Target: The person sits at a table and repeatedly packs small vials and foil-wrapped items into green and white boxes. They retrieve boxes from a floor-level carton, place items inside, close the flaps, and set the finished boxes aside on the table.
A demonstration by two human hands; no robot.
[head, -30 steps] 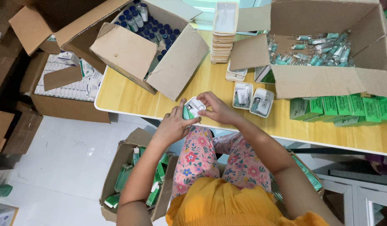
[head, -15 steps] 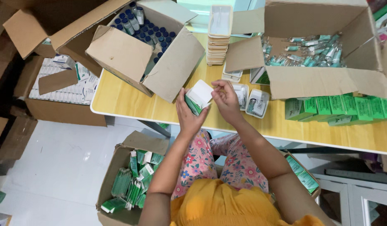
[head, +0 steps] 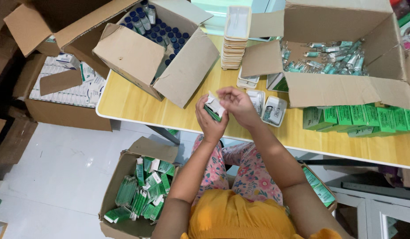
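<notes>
While you sit at the yellow wooden tabletop (head: 138, 104), both of your hands are raised over its near edge: your left hand (head: 209, 121) has its grip closed round one small green-and-white carton (head: 212, 108), and your right hand (head: 236, 104) pinches the carton's white top flap between narrowed fingertips. Two open cardboard boxes stand on the tabletop: the left box (head: 138, 57), tilted, holds rows of blue-capped vials, too many to count; the right box (head: 346, 86) holds a loose heap of clear vials with green labels. Between them rises one stack of white plastic trays (head: 235, 42). Just beyond your hands lie two single trays (head: 274, 110), each with a vial inside. To your right a row of green cartons (head: 360, 117) lies along the tabletop beside the right box. On the floor, one open box of green-and-white cartons (head: 140, 190) sits by your left knee, and another box of flat white packs (head: 63, 88) stands against the tabletop's left end. Open room is the bare strip of tabletop in front of you and the white floor to your left.
</notes>
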